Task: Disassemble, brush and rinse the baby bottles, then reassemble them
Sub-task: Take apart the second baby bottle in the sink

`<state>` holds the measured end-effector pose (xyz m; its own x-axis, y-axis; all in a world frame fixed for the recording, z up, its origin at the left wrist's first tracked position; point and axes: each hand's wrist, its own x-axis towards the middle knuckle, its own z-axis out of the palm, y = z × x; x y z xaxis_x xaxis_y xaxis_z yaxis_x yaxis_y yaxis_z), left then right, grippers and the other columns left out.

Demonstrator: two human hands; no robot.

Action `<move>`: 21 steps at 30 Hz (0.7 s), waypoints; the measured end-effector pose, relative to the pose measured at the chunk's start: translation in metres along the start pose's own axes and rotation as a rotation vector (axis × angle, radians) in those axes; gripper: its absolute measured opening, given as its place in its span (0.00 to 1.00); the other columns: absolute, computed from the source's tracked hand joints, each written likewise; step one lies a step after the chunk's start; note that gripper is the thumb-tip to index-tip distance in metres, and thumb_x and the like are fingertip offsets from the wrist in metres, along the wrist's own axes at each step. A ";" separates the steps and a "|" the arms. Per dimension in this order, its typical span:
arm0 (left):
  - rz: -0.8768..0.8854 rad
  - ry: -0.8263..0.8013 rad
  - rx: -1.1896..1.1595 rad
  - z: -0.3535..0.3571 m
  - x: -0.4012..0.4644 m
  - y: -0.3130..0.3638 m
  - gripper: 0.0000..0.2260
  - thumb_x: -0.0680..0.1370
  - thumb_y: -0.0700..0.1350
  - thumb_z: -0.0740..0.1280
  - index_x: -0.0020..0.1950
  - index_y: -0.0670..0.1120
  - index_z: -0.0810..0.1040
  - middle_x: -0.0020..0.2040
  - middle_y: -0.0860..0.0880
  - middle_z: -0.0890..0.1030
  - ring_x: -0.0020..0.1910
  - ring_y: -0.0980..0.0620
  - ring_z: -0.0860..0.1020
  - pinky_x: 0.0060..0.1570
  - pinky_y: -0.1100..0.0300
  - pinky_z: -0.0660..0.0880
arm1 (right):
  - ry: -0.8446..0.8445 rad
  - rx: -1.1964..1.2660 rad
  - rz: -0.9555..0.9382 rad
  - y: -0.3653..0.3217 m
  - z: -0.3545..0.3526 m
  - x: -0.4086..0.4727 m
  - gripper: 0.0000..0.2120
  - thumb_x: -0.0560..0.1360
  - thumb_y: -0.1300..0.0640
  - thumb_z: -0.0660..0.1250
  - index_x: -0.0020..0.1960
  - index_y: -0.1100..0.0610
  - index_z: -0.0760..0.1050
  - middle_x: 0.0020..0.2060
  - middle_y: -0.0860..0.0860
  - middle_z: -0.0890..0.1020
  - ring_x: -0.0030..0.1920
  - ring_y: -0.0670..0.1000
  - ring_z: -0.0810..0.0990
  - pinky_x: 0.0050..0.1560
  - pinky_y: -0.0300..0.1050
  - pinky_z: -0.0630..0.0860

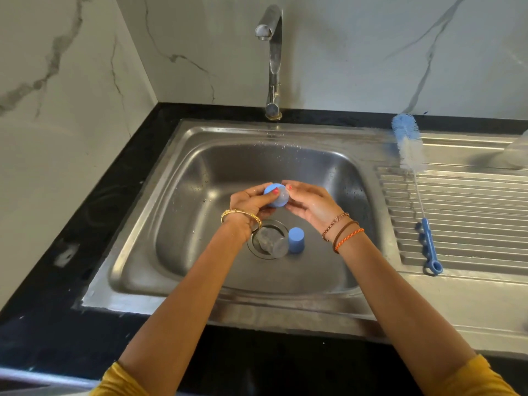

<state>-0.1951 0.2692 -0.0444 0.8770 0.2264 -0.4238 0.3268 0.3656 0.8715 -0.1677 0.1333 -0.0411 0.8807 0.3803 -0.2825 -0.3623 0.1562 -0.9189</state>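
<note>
Gripping with both hands, we are holding the blue collar ring (273,194) with its clear teat above the middle of the sink basin (200,178). Our left hand (250,202) is curling around the ring's left side, thumb on its face. Our right hand (308,204) is pinching the ring's right edge. Below the hands, we are seeing a clear bottle (271,242) lying over the drain, touching a blue cap (296,240). We are seeing the bottle brush (411,170) lying on the drainboard (471,212), well apart.
</note>
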 end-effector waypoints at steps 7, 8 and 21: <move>0.049 0.077 0.082 0.006 -0.001 -0.007 0.17 0.69 0.31 0.71 0.57 0.37 0.79 0.49 0.42 0.80 0.48 0.45 0.79 0.47 0.58 0.79 | 0.040 -0.194 -0.012 -0.001 0.005 -0.001 0.16 0.74 0.68 0.65 0.62 0.68 0.72 0.57 0.63 0.78 0.56 0.56 0.78 0.55 0.44 0.75; 0.055 0.090 0.085 0.007 -0.001 -0.008 0.16 0.69 0.31 0.71 0.57 0.37 0.79 0.48 0.43 0.80 0.47 0.46 0.79 0.45 0.60 0.79 | 0.061 -0.221 -0.012 0.000 0.007 0.000 0.17 0.73 0.68 0.65 0.62 0.68 0.73 0.57 0.64 0.78 0.57 0.58 0.78 0.55 0.45 0.75; 0.051 0.118 0.021 0.009 -0.001 -0.018 0.13 0.72 0.33 0.69 0.56 0.37 0.79 0.47 0.43 0.80 0.48 0.46 0.79 0.52 0.55 0.77 | 0.180 -0.385 -0.042 0.008 0.008 0.006 0.14 0.73 0.71 0.66 0.58 0.68 0.76 0.51 0.61 0.80 0.51 0.56 0.79 0.51 0.45 0.78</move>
<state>-0.1991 0.2539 -0.0571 0.8453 0.3497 -0.4040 0.2913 0.3322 0.8971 -0.1678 0.1446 -0.0478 0.9438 0.2106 -0.2548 -0.2144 -0.1968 -0.9567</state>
